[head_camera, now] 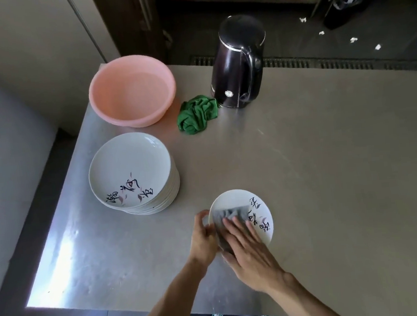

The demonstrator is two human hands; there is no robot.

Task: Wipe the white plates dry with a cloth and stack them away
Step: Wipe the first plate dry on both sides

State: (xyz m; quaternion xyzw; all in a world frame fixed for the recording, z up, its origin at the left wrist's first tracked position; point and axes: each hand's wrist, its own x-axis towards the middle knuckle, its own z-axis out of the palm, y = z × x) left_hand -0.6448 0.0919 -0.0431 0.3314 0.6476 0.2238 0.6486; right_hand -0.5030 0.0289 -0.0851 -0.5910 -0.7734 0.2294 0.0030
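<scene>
**Wiping one white plate over the steel table**

Nearest: pressing a grey cloth (229, 215) flat against the face of a white plate (257, 204) with the right hand (251, 252), fingers straight and spread, none curled round anything. Gripping that plate's left rim with the left hand (204, 236), thumb hooked over the edge. Held tilted over the steel table (328, 160), near its front edge, with black calligraphy and pink leaves showing on the uncovered right side. Farther back and left: a stack of matching white plates (130, 169) resting on the table, well apart from the held one. Beyond: a crumpled green cloth (197, 114) right against the foot of a black electric kettle (239, 62), and left of the cloth a pink plastic basin (132, 90) by the far left corner.
</scene>
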